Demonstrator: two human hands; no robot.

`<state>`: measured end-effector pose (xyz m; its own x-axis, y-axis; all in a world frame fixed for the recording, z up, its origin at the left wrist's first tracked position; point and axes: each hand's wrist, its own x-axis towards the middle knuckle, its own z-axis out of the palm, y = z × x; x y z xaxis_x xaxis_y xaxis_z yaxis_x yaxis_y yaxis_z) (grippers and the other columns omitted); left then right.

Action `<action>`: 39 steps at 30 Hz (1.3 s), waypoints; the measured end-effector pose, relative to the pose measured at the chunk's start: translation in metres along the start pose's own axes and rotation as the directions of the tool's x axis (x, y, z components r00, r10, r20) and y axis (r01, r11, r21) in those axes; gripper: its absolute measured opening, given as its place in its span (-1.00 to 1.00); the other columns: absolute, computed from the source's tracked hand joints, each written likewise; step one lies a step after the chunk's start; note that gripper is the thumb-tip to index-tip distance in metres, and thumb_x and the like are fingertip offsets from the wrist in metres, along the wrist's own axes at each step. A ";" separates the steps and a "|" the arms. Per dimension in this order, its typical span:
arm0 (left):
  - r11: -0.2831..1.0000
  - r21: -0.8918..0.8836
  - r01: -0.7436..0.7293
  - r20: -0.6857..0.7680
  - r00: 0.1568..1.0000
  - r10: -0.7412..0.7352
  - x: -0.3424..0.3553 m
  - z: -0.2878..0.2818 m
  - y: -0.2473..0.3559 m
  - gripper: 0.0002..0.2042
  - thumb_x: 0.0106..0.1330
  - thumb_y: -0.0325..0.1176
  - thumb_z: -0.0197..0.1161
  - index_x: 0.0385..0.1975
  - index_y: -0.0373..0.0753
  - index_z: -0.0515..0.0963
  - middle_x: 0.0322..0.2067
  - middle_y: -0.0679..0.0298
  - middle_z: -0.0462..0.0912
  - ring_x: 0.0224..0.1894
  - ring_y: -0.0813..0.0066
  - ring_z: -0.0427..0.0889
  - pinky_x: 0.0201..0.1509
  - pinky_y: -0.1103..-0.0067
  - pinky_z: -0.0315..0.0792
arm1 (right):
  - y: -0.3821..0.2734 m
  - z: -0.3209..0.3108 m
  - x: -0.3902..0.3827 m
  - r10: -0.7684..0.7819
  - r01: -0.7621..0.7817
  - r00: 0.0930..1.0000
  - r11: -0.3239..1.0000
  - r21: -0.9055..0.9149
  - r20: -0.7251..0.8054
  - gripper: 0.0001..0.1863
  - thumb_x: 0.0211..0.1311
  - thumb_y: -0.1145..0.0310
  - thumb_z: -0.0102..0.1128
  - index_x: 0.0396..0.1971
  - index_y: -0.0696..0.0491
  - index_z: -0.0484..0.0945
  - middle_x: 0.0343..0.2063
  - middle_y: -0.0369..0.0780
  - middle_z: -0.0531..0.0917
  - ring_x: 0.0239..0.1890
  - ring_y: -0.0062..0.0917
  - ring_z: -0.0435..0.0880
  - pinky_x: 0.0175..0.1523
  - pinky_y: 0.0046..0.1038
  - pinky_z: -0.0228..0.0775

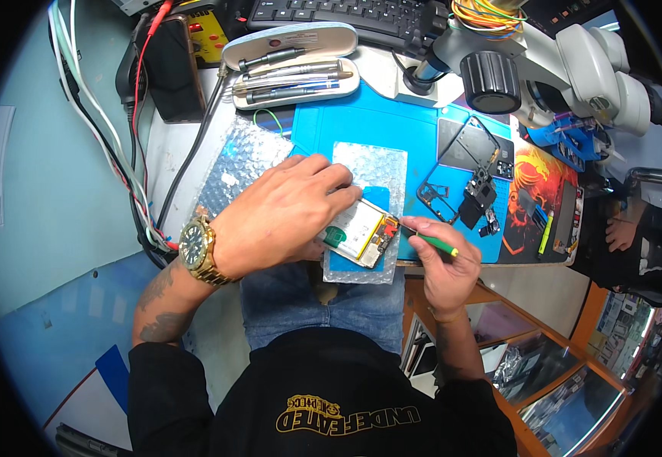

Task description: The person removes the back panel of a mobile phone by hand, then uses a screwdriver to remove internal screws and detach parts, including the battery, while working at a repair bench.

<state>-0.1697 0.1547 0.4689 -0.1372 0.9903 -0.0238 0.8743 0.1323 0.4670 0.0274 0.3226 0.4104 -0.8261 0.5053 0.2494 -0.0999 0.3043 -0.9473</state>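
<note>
An opened phone (380,247) with its white battery (350,228) and circuit board exposed lies tilted on a sheet of bubble wrap (369,164). My left hand (289,206), with a gold watch on its wrist, reaches over the phone's far left edge, its bent fingers gripping it there; the fingertips are partly hidden. Pinched in my right hand (449,270) is a small green-handled screwdriver (443,245). Its dark tip points at the board's right edge, but whether it touches cannot be made out.
A blue mat (323,126) covers the bench. To the right lie a dark phone frame (428,190), black phone parts (479,198) and a yellow-green pen (546,232). An open tool case (297,91), keyboard (338,15) and microscope (491,80) stand behind. Another person's hand (620,232) shows far right.
</note>
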 end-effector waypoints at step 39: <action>0.999 0.044 -0.016 0.054 0.998 0.013 0.005 0.001 -0.001 -0.33 -0.26 -0.40 0.52 0.02 -0.24 0.50 -0.07 0.25 0.51 -0.02 0.25 0.49 0.02 0.43 0.49 | -0.007 -0.007 0.016 0.379 -0.397 0.918 0.884 0.246 0.119 -0.86 0.38 0.51 0.09 -0.14 0.22 0.46 -0.26 -0.07 0.66 -0.22 -0.45 0.70 -0.09 -0.46 0.60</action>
<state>-0.1706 0.1593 0.4678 -0.1000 0.9928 -0.0657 0.8960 0.1186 0.4279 0.0186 0.3339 0.4222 -0.8621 0.4827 -0.1540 0.1031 -0.1304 -0.9861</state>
